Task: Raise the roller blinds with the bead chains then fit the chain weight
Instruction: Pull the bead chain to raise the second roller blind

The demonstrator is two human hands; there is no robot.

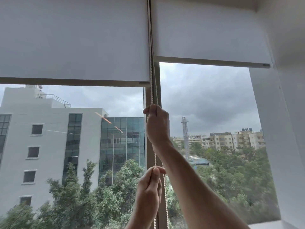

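White plastic bead chain (155, 160) hangs in two strands down the brown window post (158, 90) at the middle of your view, running from the gap between the blinds at twelve o'clock to the bottom edge at six. Your right hand (157, 125) is raised at the centre, its fingers curled round the chain just below the left blind's bottom bar. Your left hand (149, 190) sits lower, toward six o'clock, thumb and fingertips pinching one strand — the other strand runs free just beside it, at its three o'clock.

To the chain's nine o'clock, the wide pale grey fabric roller blind (74, 38) hangs lower; to its two o'clock, the narrower pale grey roller blind (209, 30) sits higher, its bottom bar well above the other's. Both leave the lower glass uncovered.

Beyond the glass, a pale grey multi-storey building (49, 138) fills the eight o'clock side, green treetops (92, 195) run along the bottom, and a slim lattice tower (185, 136) stands at three o'clock under dark cloud. A white wall (283, 121) — the window reveal — closes the far right.
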